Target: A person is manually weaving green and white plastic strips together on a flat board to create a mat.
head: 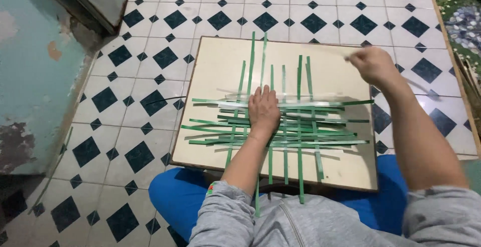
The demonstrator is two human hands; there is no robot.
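A pale rectangular board (215, 66) rests on my lap. On it lies a loose weave of green strips (300, 121), several upright and several crosswise. My left hand (263, 111) lies flat, fingers together, pressing on the middle of the weave. My right hand (373, 65) is raised over the board's far right corner, fingers pinched on the end of a thin pale strip (350, 56), blurred by motion.
The floor (150, 56) has white tiles with dark diamonds. A teal wall (30, 66) stands at the left. A flowered mat (466, 16) lies at the far right. My blue trousers (175, 192) and grey sleeves show below the board.
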